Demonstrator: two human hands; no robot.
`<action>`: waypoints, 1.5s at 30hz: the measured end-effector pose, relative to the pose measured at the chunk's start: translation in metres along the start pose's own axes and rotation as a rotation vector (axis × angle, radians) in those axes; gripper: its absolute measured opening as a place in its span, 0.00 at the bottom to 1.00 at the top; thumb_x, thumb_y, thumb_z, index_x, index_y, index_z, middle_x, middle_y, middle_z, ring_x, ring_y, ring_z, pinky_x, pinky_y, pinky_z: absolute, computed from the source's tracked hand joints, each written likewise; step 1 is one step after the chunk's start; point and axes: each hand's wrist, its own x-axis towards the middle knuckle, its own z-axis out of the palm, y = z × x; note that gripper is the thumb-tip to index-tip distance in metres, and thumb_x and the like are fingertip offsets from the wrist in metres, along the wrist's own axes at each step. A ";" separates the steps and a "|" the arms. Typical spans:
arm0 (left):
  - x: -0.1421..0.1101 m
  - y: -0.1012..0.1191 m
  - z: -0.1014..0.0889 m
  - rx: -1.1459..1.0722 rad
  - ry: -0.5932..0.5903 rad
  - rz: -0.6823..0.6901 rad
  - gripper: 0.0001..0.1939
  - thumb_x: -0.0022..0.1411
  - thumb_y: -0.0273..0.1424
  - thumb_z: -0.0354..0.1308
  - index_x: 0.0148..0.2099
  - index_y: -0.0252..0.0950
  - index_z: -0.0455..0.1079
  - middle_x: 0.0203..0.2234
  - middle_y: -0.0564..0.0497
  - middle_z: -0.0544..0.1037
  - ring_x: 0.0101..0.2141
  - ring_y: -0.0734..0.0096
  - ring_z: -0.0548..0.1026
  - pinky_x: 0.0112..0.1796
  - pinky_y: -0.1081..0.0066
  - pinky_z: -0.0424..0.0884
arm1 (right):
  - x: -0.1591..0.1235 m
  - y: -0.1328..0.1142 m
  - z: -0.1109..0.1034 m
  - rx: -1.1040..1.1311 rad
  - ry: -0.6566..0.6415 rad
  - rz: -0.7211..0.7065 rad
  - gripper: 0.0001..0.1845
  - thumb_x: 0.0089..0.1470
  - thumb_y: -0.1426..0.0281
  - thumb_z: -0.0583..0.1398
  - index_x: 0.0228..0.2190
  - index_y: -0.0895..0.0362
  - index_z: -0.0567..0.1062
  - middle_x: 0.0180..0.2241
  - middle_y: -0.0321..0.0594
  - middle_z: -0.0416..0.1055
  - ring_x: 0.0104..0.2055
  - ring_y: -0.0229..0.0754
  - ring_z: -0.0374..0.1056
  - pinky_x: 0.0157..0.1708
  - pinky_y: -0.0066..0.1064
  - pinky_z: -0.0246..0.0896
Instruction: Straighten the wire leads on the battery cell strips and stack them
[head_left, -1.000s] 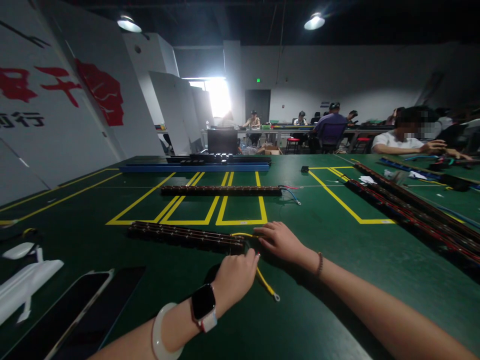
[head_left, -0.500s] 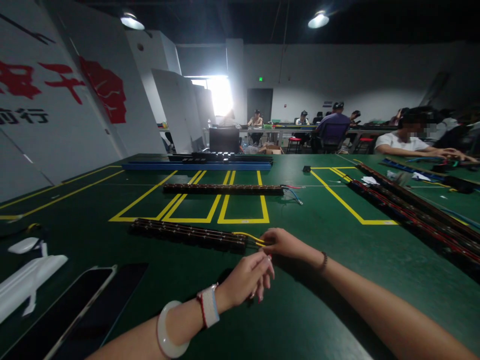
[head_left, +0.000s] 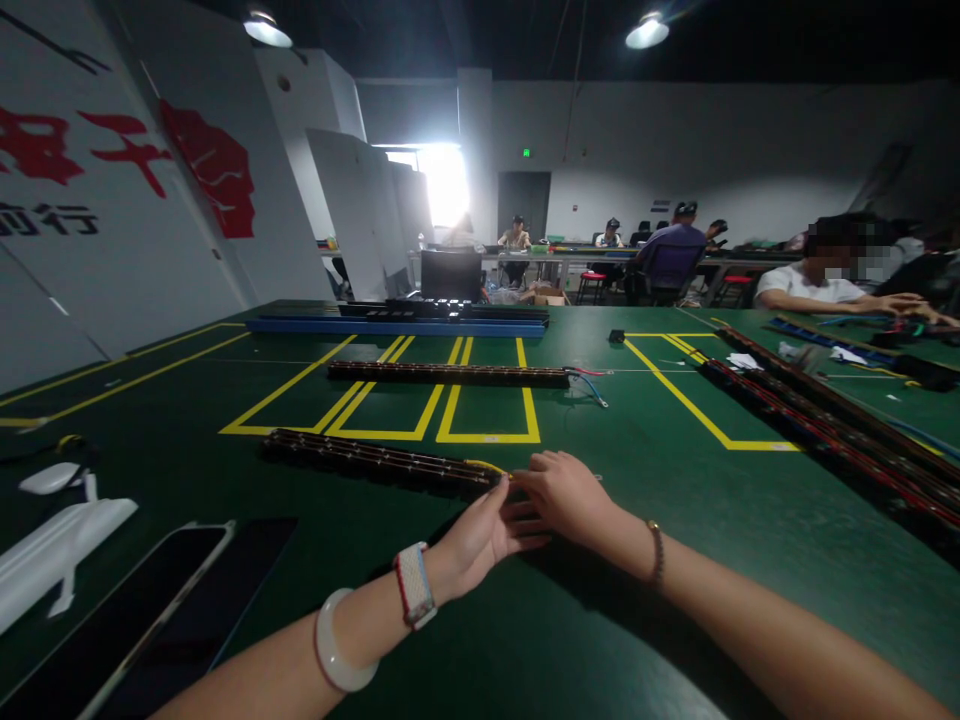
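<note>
A long dark bar with metal strips along its top (head_left: 375,462), like a battery pack, lies on the green table. Yellow wires (head_left: 487,467) leave its right end. My right hand (head_left: 574,500) has its fingers closed on these wires; a small metal terminal (head_left: 598,477) shows just past its knuckles. Below and to the left, my left hand (head_left: 476,540) has its palm turned up and its fingers stretched out under the right hand. Its raised thumb is by the wires at the bar's end; whether it touches them I cannot tell. The right hand hides part of the left fingers.
Beyond lies a second dark bar (head_left: 450,374) with red and blue leads. Several long bars with wires (head_left: 817,430) lie on the right. A blue rail (head_left: 390,327) is at the far edge. White plastic parts (head_left: 67,560) and dark panels (head_left: 202,600) lie left. A co-worker (head_left: 814,285) sits right.
My left hand has risen to the bar's right end, turning its palm up and spreading its fingers. My right hand has shifted slightly and now covers more of the yellow wires.
</note>
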 end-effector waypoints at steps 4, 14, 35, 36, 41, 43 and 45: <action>0.007 -0.004 -0.009 -0.063 0.053 0.026 0.14 0.65 0.38 0.50 0.47 0.33 0.62 0.42 0.43 0.73 0.40 0.66 0.75 0.44 0.63 0.70 | -0.007 -0.015 0.013 -0.313 0.036 -0.175 0.13 0.55 0.75 0.56 0.42 0.63 0.73 0.37 0.47 0.69 0.36 0.42 0.62 0.35 0.34 0.56; 0.009 -0.001 -0.006 -0.185 0.140 0.020 0.06 0.64 0.29 0.51 0.36 0.31 0.64 0.27 0.52 0.71 0.23 0.82 0.69 0.27 0.79 0.66 | -0.015 -0.035 -0.015 -0.289 0.066 -0.120 0.13 0.58 0.64 0.55 0.37 0.60 0.74 0.32 0.44 0.69 0.33 0.42 0.62 0.32 0.35 0.51; 0.005 -0.005 -0.008 0.008 -0.002 0.071 0.13 0.65 0.35 0.50 0.44 0.29 0.63 0.38 0.41 0.74 0.41 0.64 0.75 0.50 0.60 0.67 | -0.009 -0.005 -0.025 -0.264 0.033 0.031 0.18 0.52 0.74 0.60 0.45 0.50 0.72 0.32 0.38 0.71 0.32 0.38 0.65 0.32 0.31 0.46; 0.004 -0.004 -0.007 0.011 0.011 0.066 0.12 0.65 0.34 0.49 0.45 0.29 0.62 0.38 0.40 0.74 0.41 0.63 0.75 0.50 0.59 0.67 | -0.007 0.001 -0.022 -0.285 0.062 0.010 0.20 0.52 0.73 0.60 0.48 0.49 0.71 0.33 0.39 0.70 0.32 0.38 0.64 0.32 0.31 0.45; 0.002 -0.001 -0.001 0.051 0.030 0.046 0.12 0.67 0.33 0.47 0.47 0.28 0.60 0.42 0.37 0.73 0.42 0.62 0.75 0.49 0.58 0.67 | -0.001 0.021 0.003 -0.366 0.029 -0.097 0.20 0.55 0.73 0.57 0.50 0.52 0.70 0.32 0.41 0.70 0.33 0.39 0.64 0.34 0.32 0.47; 0.002 -0.001 -0.001 0.064 0.043 0.043 0.12 0.67 0.33 0.46 0.45 0.28 0.60 0.42 0.37 0.73 0.40 0.63 0.75 0.48 0.58 0.68 | 0.000 0.024 0.012 -0.379 -0.010 -0.140 0.20 0.56 0.71 0.57 0.51 0.53 0.69 0.33 0.41 0.70 0.34 0.39 0.65 0.34 0.32 0.48; 0.001 -0.002 -0.002 0.075 0.044 0.041 0.11 0.67 0.32 0.46 0.45 0.27 0.60 0.41 0.37 0.73 0.39 0.64 0.75 0.48 0.59 0.68 | 0.000 0.027 0.019 -0.379 -0.039 -0.183 0.20 0.57 0.71 0.56 0.52 0.54 0.68 0.33 0.41 0.71 0.34 0.39 0.65 0.34 0.31 0.49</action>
